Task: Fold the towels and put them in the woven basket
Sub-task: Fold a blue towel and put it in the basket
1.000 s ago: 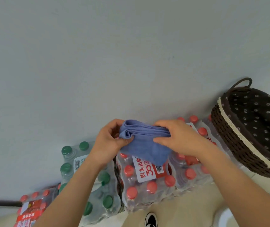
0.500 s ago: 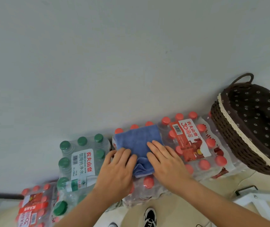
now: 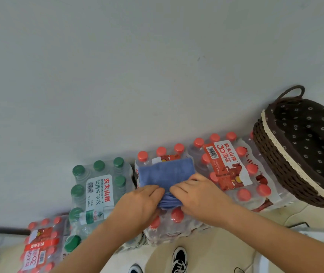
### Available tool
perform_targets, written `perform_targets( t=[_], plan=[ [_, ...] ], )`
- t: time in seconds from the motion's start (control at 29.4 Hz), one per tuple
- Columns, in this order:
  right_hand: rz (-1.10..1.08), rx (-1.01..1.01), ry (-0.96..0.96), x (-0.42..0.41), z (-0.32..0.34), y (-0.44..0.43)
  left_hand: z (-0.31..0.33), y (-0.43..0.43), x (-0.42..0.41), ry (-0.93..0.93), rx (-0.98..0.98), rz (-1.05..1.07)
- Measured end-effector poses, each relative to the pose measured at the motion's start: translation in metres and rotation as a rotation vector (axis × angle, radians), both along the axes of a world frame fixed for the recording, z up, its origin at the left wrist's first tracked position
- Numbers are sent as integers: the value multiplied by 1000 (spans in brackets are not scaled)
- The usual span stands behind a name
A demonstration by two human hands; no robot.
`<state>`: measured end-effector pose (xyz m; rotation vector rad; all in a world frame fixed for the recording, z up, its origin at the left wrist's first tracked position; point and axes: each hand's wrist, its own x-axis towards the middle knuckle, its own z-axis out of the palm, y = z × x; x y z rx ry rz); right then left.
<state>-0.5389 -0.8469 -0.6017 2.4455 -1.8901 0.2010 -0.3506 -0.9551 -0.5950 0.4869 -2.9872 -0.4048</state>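
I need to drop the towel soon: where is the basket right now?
Head view, far right: the basket stands just right of the red-capped bottle pack, well right of the towel.

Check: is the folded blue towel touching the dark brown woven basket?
Apart. The head view shows the folded blue towel lying on a red-capped bottle pack, with a second red-capped pack between it and the brown woven basket.

Pale floor (image 3: 216,253), bottle packs (image 3: 98,186) stood on it by the wall (image 3: 137,75), blue towel (image 3: 167,174) laid on the middle red-capped pack (image 3: 169,229), woven basket (image 3: 287,170) propped on the far-right pack (image 3: 250,154)
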Motion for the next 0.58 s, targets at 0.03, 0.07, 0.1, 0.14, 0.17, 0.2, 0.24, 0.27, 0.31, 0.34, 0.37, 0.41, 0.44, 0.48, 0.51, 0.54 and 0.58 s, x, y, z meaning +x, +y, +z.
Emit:
perform_targets(
  t=[0.03, 0.07, 0.1, 0.14, 0.17, 0.2, 0.24, 0.27, 0.31, 0.34, 0.37, 0.41, 0.44, 0.48, 0.51, 0.54, 0.58],
  plan=[
    [10, 53, -18, 3, 7, 4, 6, 1, 7, -22, 78, 5],
    [1, 111, -40, 6, 13, 8, 10, 3, 12, -27, 160, 34],
    [-30, 176, -85, 8, 19, 11, 12, 4, 16, -13, 246, 92],
    [-83, 244, -172, 8, 25, 12, 11, 4, 18, 27, 334, 173],
    [-155, 330, -306, 6, 29, 10, 10, 3, 19, 85, 409, 258],
    [-227, 389, -478, 1, 31, 6, 8, 2, 18, 145, 460, 339],
    [-297, 419, -644, -6, 29, 1, 7, 1, 16, 198, 485, 406],
    [-366, 422, -766, -14, 28, -3, 5, 0, 14, 236, 484, 463],
    [-420, 418, -834, -20, 25, -6, 4, 1, 10, 261, 469, 513],
    [-451, 413, -868, -23, 22, -8, 2, 2, 7, 279, 447, 560],
    [-468, 410, -886, -25, 18, -8, 1, 3, 4, 294, 418, 597],
    [-478, 402, -900, -25, 14, -8, 0, 5, 1, 308, 382, 620],
    [-485, 388, -908, -25, 11, -8, -1, 7, -2, 321, 352, 631],
    [-489, 370, -913, -24, 10, -9, -1, 9, -3, 331, 338, 638],
    [-494, 352, -922, -24, 9, -9, -2, 10, -4, 341, 341, 646],
    [-500, 333, -929, -23, 9, -10, -3, 11, -5, 352, 359, 658],
    [-507, 316, -935, -21, 8, -10, -5, 12, -5, 364, 386, 668]
  ],
)
